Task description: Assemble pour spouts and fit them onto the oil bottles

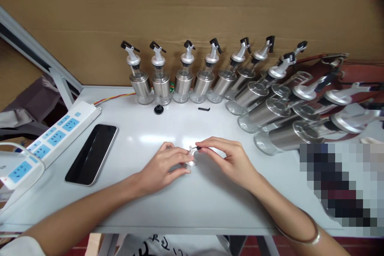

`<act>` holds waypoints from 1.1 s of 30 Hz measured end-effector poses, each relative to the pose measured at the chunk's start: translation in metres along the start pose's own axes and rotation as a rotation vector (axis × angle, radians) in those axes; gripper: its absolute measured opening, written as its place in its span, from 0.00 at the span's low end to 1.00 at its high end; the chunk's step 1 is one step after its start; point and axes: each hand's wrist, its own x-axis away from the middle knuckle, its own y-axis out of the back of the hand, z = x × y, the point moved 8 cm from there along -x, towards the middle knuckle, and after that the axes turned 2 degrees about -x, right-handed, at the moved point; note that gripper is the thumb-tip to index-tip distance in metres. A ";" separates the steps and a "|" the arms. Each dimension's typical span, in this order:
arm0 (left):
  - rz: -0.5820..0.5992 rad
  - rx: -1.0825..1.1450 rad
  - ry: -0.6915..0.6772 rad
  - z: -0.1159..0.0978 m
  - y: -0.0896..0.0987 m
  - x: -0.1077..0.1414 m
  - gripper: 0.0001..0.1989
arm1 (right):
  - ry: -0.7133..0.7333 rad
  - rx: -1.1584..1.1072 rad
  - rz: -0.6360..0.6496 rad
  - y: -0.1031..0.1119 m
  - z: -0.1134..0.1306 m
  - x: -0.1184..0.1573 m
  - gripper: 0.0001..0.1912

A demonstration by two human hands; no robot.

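Observation:
My left hand (165,164) is closed around a silver pourer spout cap (191,163), which it holds low over the table. With thumb and forefinger, my right hand (229,158) pinches a small black piece (198,148) at the spout's tip. The fingers partly hide both parts, and I cannot tell whether the piece is fixed to the spout. Farther back on the table lie a round black stopper (159,109) and a thin black lever (204,109).
Several glass and steel oil bottles (183,82) with pourer tops line the back and right. A white power strip (57,138) and a phone (91,154) lie at left on the grey table (180,212). A brown bag (351,74) sits behind the right bottles.

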 end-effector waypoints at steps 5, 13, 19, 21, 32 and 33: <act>0.008 0.006 -0.005 0.000 0.000 0.000 0.08 | -0.301 -0.299 0.072 -0.007 -0.024 0.000 0.11; 0.029 -0.020 -0.045 -0.004 0.000 -0.002 0.11 | -0.797 -1.010 0.301 -0.042 -0.036 0.018 0.17; 0.008 -0.033 -0.091 -0.011 0.002 -0.003 0.10 | -0.835 -1.135 0.424 -0.050 -0.032 0.025 0.15; 0.003 -0.034 -0.097 -0.012 0.003 -0.003 0.09 | -0.834 -1.177 0.456 -0.052 -0.031 0.026 0.13; 0.000 0.078 -0.046 -0.009 0.008 -0.004 0.22 | -0.759 -1.284 0.372 -0.052 -0.028 0.020 0.09; -0.014 0.100 -0.016 -0.005 0.012 -0.005 0.21 | -0.754 -1.293 0.352 -0.051 -0.029 0.020 0.08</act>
